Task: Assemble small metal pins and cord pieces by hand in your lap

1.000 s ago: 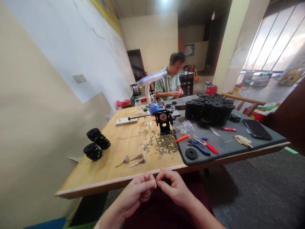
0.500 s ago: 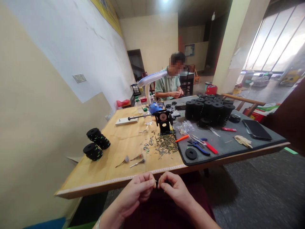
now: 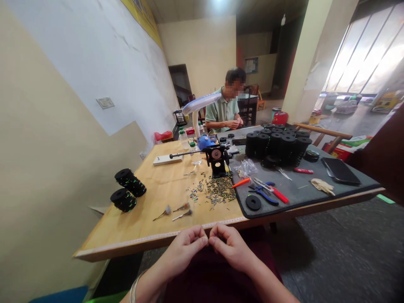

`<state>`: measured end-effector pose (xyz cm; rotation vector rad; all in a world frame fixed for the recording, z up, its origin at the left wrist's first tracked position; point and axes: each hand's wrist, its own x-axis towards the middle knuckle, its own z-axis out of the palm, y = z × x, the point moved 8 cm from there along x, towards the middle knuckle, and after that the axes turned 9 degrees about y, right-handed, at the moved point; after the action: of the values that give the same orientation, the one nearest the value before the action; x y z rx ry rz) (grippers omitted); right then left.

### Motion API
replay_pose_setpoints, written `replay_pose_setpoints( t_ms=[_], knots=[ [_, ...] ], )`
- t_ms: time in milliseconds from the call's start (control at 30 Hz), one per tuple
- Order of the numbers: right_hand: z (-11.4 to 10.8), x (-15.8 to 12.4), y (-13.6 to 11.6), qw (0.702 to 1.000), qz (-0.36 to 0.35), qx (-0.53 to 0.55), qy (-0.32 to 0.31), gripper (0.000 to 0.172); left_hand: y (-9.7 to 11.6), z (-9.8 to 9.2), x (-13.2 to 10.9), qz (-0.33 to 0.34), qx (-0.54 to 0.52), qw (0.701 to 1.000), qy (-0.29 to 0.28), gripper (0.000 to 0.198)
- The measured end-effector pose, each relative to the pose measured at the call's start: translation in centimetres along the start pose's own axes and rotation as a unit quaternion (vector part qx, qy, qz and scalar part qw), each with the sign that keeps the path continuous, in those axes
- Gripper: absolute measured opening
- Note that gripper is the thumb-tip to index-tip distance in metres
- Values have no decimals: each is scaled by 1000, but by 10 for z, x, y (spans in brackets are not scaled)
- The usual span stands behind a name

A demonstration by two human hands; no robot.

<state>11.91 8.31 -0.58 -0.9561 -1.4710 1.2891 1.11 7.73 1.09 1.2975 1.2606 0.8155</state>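
My left hand [image 3: 191, 244] and my right hand [image 3: 229, 246] meet at the fingertips, just off the table's front edge above my lap. Both are closed in a pinch, thumbs against bent fingers. Whatever sits between the fingertips is too small or too hidden to make out. Beyond them on the wooden table [image 3: 151, 176] lies a scattered heap of small metallic pieces [image 3: 221, 189]. Left of the heap are several small brushes [image 3: 183, 214]. A black foam ring [image 3: 253, 203] lies on the grey mat [image 3: 303, 193] to the right.
Blue-handled pliers [image 3: 265, 195], an orange-tipped tool [image 3: 241, 182] and tweezers lie on the mat. Black foam spools [image 3: 277, 143] stand behind; more spools [image 3: 128, 185] stand at left. A black device with a dial [image 3: 217, 158] and a lamp [image 3: 202, 103] stand mid-table. A person [image 3: 225, 109] sits opposite.
My hands have come closer, their fingertips now meeting. A small dark bit visible between them earlier is now hidden. The left wrist has turned slightly, and its bracelet shows more.
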Motion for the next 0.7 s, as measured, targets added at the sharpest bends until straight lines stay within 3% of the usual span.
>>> replay_pose_setpoints(
  t_ms=[333, 533, 700],
  knots=[
    [0, -7, 5, 1000, -18, 6, -21, 23, -2, -4, 0, -21, -39, 999, -5, 34],
    [-1, -8, 18, 999, 12, 32, -13, 25, -11, -10, 1, -36, -52, 998, 5, 36],
    [8, -11, 29, 989, 69, 126, -24, 26, -11, -13, 0, -33, -40, 999, 1, 35]
  ],
)
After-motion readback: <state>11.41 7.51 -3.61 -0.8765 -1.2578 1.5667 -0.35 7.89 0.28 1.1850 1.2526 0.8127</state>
